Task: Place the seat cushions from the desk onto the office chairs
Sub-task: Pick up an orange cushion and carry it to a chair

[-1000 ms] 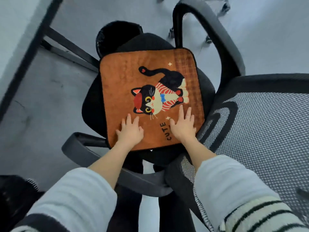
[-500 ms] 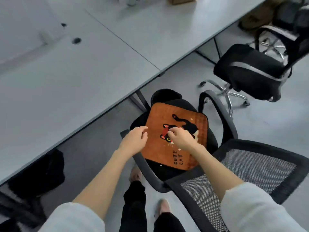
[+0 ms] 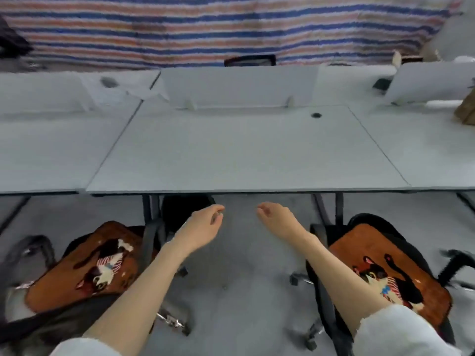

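Two orange seat cushions with a cat picture lie on black office chairs. One cushion sits on the chair at the lower left. The other cushion sits on the chair at the lower right. My left hand and my right hand hang in the air between the two chairs, just in front of the grey desk. Both hands hold nothing and their fingers are loosely curled.
White divider panels stand along the back of the desk, which has a cable hole. A brown box sits at the far right. A striped sheet hangs behind. Grey floor lies between the chairs.
My hands have left the cushion on the chair and risen empty. The view has swung up from that chair to the desk, with both cushioned chairs now at the sides.
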